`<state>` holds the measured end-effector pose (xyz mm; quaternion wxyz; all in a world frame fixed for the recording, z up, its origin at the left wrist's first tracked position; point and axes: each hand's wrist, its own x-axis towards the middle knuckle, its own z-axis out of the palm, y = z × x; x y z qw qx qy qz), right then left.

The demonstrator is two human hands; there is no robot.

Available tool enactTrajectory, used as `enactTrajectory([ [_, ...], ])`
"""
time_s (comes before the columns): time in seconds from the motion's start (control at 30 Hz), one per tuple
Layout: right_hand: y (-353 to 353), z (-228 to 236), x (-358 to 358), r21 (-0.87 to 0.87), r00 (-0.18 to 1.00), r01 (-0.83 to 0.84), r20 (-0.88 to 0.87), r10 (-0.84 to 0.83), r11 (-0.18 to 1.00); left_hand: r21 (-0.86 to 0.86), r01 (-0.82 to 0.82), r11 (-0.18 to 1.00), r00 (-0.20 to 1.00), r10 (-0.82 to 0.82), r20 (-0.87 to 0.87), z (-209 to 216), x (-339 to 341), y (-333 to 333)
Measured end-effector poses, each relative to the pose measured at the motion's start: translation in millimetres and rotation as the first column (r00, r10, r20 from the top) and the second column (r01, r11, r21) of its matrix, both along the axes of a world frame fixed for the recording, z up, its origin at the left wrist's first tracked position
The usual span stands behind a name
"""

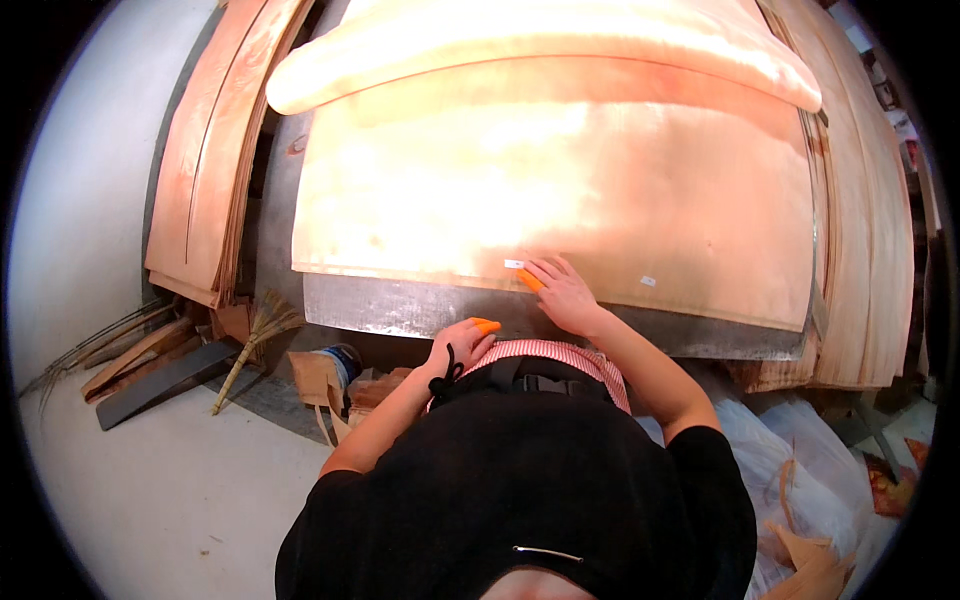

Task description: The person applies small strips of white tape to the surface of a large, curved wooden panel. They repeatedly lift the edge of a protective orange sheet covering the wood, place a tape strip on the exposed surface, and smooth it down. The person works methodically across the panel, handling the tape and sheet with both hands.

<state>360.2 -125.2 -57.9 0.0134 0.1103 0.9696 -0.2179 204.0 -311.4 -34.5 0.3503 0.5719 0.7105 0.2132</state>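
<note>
Hands (566,298) near illegible white labels (648,281) on veneer (700,200)

a pale orange veneer sheet (640,200) lies flat, bearing small white patches (648,281).

A straw broom (245,350) lies at left beside a dark flat board (165,383) on the pale floor (170,490); a white wall (95,150) stands beyond; translucent plastic sheeting (742,480) lies crumpled at lower right; torn wood scraps (815,570) lie near it.
</note>
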Motion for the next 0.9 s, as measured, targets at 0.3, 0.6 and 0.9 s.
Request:
enactTrajectory([
  [0.3,-33,15,-31,-0.081,0.994,0.105,0.001,-0.106,0.991,0.055,0.340,0.939,0.940,-0.339,-0.035,-12,-72,8],
  [0.6,80,178,-138,-0.326,0.717,0.413,-0.460,-0.524,0.850,0.100,0.248,0.963,0.968,-0.244,-0.050,-28,-159,-23],
  [0.9,210,358,-324,-0.854,0.515,-0.018,-0.454,-0.727,0.520,0.216,0.034,0.976,0.999,-0.029,-0.022,-2,-214,-17],
])
